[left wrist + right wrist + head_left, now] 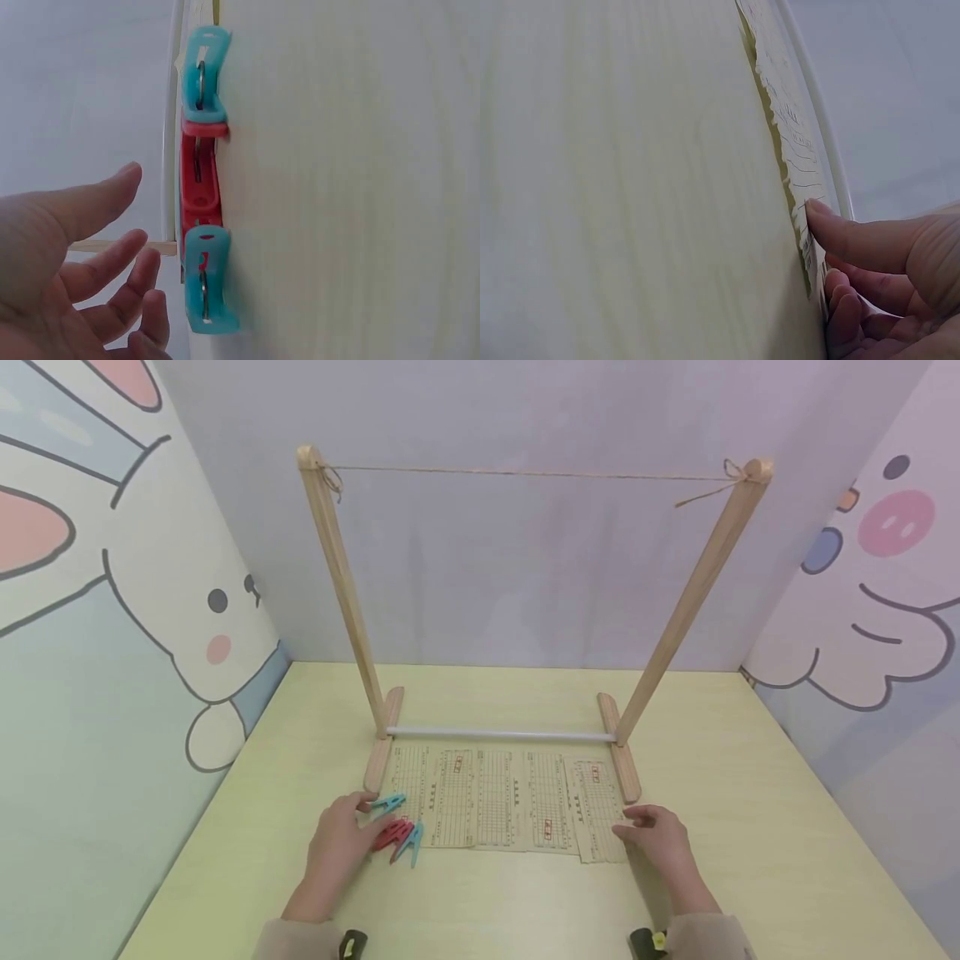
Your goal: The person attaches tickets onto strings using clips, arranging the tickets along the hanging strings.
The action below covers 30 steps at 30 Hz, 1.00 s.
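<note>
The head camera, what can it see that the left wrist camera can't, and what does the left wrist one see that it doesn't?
Only the head view shows the person's right hand, the thin tan string, the printed lines on the beige paper sheets and the white cartoon rabbit.

Only the left wrist view clearly shows the thin metal springs.

Both show the left hand, blue plastic clothespins, red plastic clothespins and the pale yellow tabletop.

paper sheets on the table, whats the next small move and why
I'd probably pinch and lift the rightmost sheet with the right hand: its thumb touches the sheet's edge, clothespins lie by the left hand, and no paper hangs on the string.
</note>
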Each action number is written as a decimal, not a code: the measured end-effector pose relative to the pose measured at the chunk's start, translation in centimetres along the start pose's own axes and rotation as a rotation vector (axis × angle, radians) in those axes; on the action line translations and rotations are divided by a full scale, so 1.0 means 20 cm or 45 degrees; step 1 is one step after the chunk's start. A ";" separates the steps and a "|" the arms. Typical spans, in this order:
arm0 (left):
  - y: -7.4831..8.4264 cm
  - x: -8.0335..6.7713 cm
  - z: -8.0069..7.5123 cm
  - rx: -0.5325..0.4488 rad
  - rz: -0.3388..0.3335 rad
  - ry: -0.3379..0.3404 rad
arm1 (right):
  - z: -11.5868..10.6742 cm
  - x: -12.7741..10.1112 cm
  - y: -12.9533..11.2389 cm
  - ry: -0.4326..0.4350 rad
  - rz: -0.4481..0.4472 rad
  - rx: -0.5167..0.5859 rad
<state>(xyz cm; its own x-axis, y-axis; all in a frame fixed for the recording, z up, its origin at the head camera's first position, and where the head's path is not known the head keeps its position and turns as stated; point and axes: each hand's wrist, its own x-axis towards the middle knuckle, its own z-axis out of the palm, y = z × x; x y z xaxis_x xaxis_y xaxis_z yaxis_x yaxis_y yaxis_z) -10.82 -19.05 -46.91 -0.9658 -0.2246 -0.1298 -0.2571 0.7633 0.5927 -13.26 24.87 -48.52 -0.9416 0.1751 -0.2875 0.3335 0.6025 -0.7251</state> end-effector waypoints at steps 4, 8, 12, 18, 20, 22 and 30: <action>-0.01 0.02 0.00 -0.003 -0.016 -0.008 | 0.00 0.00 0.00 -0.005 0.006 -0.007; -0.03 0.04 0.01 0.002 -0.017 -0.015 | 0.00 0.01 0.01 -0.004 0.006 -0.011; -0.03 0.04 0.01 0.013 -0.023 -0.027 | 0.00 0.01 0.01 0.000 0.000 -0.020; -0.04 0.05 0.01 0.054 0.014 -0.032 | 0.01 0.01 0.01 0.013 -0.007 -0.045; -0.04 0.05 0.02 0.067 0.021 -0.027 | 0.01 0.01 0.01 0.008 -0.002 -0.042; -0.04 0.05 0.02 0.074 0.017 -0.029 | 0.01 0.01 0.00 0.003 -0.002 -0.042; -0.01 0.06 0.00 0.086 -0.058 -0.106 | 0.00 0.02 -0.01 -0.022 -0.024 -0.078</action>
<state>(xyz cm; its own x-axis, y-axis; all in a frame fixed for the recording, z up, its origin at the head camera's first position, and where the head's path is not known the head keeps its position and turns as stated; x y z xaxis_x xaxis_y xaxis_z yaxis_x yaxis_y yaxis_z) -11.96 -19.55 -47.26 -0.9517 -0.2109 -0.2230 -0.2999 0.7933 0.5299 -13.74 24.79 -48.58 -0.9465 0.1503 -0.2856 0.3120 0.6523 -0.6908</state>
